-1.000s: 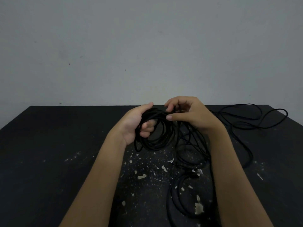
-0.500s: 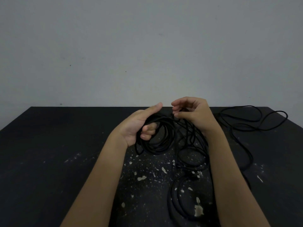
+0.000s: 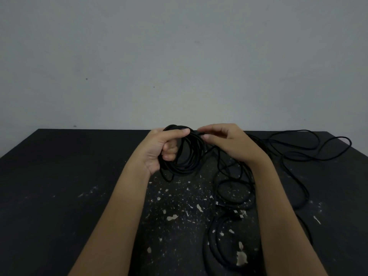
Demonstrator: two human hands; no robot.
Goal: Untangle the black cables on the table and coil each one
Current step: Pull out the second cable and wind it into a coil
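Note:
My left hand (image 3: 161, 149) grips a coil of black cable (image 3: 187, 156), held upright above the black table (image 3: 59, 176), with the thumb over its top. My right hand (image 3: 229, 142) pinches the strand at the top right of that coil. From there the loose cable (image 3: 310, 148) trails off in wide loops to the far right. Two smaller coiled cables lie flat on the table between my forearms: one (image 3: 233, 194) in the middle, another (image 3: 219, 246) nearer to me, partly hidden by my right forearm.
The table top is black with white chipped paint flecks (image 3: 173, 217) in the centre. A plain grey wall (image 3: 179, 66) stands right behind the table's far edge. Left half of the table holds nothing.
Both hands have lifted the coil a little higher and away from me. My right hand has brought another turn of strand over to the coil's top, and my left thumb has closed over it.

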